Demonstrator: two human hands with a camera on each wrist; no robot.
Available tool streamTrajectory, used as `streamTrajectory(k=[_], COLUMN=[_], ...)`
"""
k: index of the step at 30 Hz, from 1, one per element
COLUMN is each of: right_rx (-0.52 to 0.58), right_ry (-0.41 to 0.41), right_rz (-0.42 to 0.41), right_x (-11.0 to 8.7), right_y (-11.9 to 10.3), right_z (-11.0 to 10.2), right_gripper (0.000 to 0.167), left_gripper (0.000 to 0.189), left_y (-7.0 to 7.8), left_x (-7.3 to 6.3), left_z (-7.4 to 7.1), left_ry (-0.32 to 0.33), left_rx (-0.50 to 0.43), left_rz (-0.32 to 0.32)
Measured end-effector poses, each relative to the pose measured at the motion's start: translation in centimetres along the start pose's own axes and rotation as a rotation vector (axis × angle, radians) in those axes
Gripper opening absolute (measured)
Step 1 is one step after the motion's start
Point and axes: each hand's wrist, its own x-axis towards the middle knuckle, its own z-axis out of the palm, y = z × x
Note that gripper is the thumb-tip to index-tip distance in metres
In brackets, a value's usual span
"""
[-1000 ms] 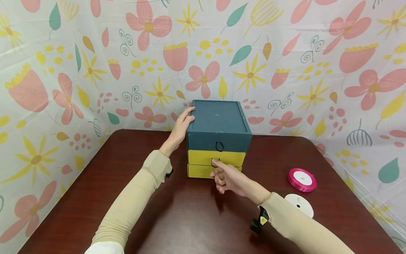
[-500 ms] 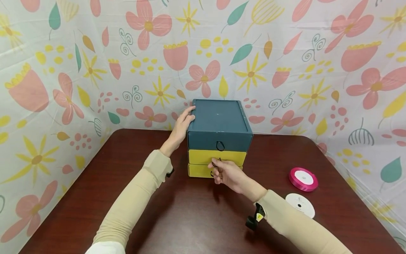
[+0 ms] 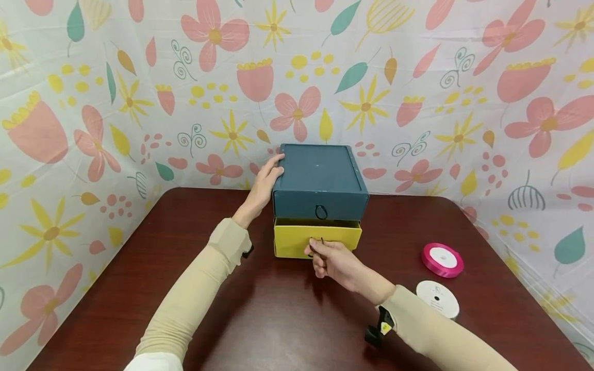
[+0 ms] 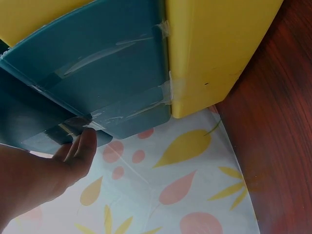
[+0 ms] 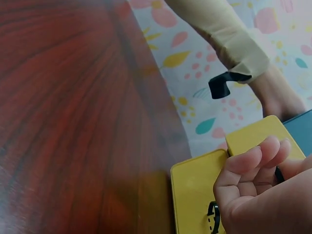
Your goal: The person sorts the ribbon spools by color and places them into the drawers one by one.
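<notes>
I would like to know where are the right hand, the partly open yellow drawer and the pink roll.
Right hand (image 3: 341,264): head view, just behind the thumb.
Partly open yellow drawer (image 3: 299,236): head view, its front panel.
Pink roll (image 3: 443,257): head view, its white centre.

- We see the left hand (image 3: 261,190) resting against the left edge of the blue box (image 3: 320,170).
- Below, we find the right hand (image 3: 340,264) pinching the black loop (image 3: 322,240) of a yellow drawer (image 3: 292,240), which stands partly out with a dark gap above its front.
- At right we have a pink spool (image 3: 443,259) and, nearer us, a white spool (image 3: 438,300), on the brown table (image 3: 278,319).
- Behind, we face a flowered cloth (image 3: 297,62).
</notes>
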Motion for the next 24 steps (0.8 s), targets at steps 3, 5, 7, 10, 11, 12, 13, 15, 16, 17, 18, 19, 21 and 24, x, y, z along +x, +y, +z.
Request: streamTrajectory(k=[3,5,7,10,11,12,13,15,16,17,18,19,21,24], right_rx=[-0.01,-0.017,-0.023,-0.032,-0.035,-0.038,-0.041,-0.04,-0.037,-0.035,-0.034,-0.032,-0.03,-0.036], right_ry=[0.001,0.003,0.005,0.005,0.004,0.001,-0.001,-0.009,-0.013,-0.018,-0.022,-0.024,-0.027,-0.028], right_rz=[0.0,-0.002,-0.002,-0.005,-0.007,-0.007,-0.007,-0.003,-0.001,0.002,0.004,0.006,0.009,0.012], right_x=[-0.4,-0.6,-0.9,-1.2,-1.4,-1.5,-1.7,-2.0,-2.1,-2.3,-2.4,-2.5,-2.7,-3.1], right_y=[0.2,0.4,0.6,0.9,1.0,1.0,1.1,1.1,1.1,1.2,1.2,1.2,1.2,1.3], right_z=[0.2,0.4,0.6,0.8,0.8,0.9,0.9,1.0,1.1,1.1,1.2,1.3,1.3,1.5], right_gripper=[0.03,0.03,0.03,0.03,0.03,0.03,0.03,0.03,0.03,0.03,0.03,0.03,0.03,0.03], left_gripper=[0.051,0.051,0.051,0.051,0.051,0.051,0.051,0.051,0.051,0.051,0.051,0.051,0.051,0.05], left_y=[-0.1,-0.1,-0.2,-0.2,-0.2,-0.2,-0.2,-0.2,-0.2,-0.2,-0.3,-0.3,-0.2,-0.3], left_x=[0.0,0.0,0.1,0.1,0.2,0.2,0.2,0.2,0.2,0.2,0.3,0.3,0.3,0.3], left_z=[0.0,0.0,0.0,-0.1,-0.1,-0.1,-0.1,-0.1,-0.1,-0.1,-0.1,-0.1,-0.1,-0.1], left_ry=[-0.003,-0.003,-0.003,-0.002,-0.001,-0.001,-0.002,-0.004,-0.004,-0.003,-0.003,-0.003,0.0,0.0], left_rx=[0.006,0.007,0.013,0.008,0.008,0.006,0.004,0.003,0.004,0.002,0.0,-0.001,-0.004,-0.004], left_rz=[-0.001,-0.003,-0.005,-0.002,0.001,0.004,0.008,0.014,0.014,0.013,0.013,0.013,0.01,0.008])
